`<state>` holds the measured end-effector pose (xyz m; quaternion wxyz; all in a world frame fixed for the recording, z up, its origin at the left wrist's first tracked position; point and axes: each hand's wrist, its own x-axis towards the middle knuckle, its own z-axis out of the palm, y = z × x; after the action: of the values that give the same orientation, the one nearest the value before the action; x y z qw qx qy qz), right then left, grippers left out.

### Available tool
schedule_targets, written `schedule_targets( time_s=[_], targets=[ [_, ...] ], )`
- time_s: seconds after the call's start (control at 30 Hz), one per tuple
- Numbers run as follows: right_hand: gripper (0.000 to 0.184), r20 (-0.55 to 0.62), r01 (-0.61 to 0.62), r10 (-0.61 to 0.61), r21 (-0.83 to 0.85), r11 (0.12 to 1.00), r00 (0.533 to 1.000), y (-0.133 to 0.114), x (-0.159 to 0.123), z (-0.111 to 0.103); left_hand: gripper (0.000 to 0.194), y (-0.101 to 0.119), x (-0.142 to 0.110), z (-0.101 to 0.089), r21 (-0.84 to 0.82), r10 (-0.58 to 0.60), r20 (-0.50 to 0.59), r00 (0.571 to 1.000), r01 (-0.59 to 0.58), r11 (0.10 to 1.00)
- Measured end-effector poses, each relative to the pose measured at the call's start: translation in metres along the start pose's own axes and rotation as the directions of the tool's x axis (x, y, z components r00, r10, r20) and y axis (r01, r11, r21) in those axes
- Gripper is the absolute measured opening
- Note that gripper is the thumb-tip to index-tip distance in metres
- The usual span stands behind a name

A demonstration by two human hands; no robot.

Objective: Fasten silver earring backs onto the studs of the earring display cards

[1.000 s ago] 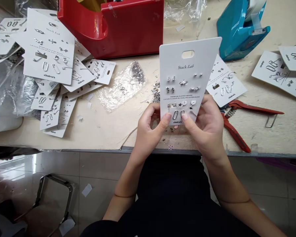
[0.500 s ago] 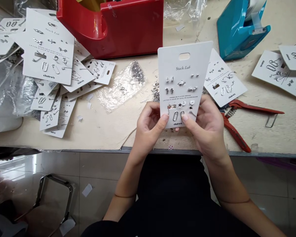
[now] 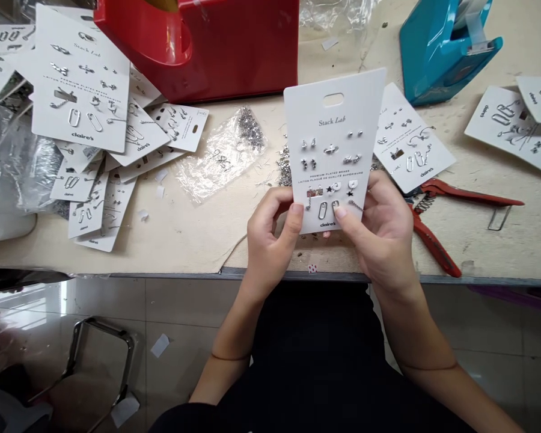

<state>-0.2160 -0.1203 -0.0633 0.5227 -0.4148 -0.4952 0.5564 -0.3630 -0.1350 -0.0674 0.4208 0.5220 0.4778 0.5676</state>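
Observation:
Between my two hands is a white earring card (image 3: 331, 132), tilted up toward me, printed "Stack Lab" and "claire's" and set with several silver earrings. My left hand (image 3: 274, 231) grips its lower left edge, the thumb beside the card's front and the fingers curled behind. My right hand (image 3: 381, 231) holds the lower right part, its thumb pressed on the front near a long silver link earring (image 3: 323, 210). Fingers behind the card are mostly hidden. Partly behind the held card, small loose metal pieces (image 3: 283, 168) lie on the table.
Many earring cards (image 3: 83, 84) are piled at the left, near a clear bag (image 3: 225, 159) of small metal parts. A red tape dispenser (image 3: 247, 54) and a teal one (image 3: 437, 54) stand behind. Red-handled pliers (image 3: 437, 246) and more cards (image 3: 500, 129) lie at right.
Both hands still hold the earring card. It has turned slightly, and my left thumb has shifted up and outward along its edge. The view has moved a little.

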Motion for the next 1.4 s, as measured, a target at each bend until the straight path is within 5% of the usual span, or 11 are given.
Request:
schedule_targets(
  time_s=[0.37,0.8,1.1,1.4],
  targets=[
    [0.017,0.014,-0.016,0.016,0.022,1.000,1.000,0.000,-0.001,0.000,0.010,-0.006,-0.002,-0.004,-0.225,-0.120,0.005,0.993,0.118,0.967],
    [0.017,0.007,0.013,-0.014,0.055,0.998,1.000,-0.001,-0.001,0.000,0.015,0.000,0.002,-0.008,-0.442,-0.313,0.154,0.937,0.349,0.826],
    [0.018,-0.008,0.022,-0.022,0.032,0.999,1.000,-0.001,-0.002,0.000,0.024,0.004,0.001,-0.004,-0.406,-0.387,0.162,0.908,0.418,0.813],
    [0.016,-0.017,-0.012,0.013,0.068,0.998,1.000,-0.001,-0.003,0.000,0.029,-0.002,-0.002,-0.006,-0.343,-0.337,0.171,0.926,0.377,0.860]
  ],
)
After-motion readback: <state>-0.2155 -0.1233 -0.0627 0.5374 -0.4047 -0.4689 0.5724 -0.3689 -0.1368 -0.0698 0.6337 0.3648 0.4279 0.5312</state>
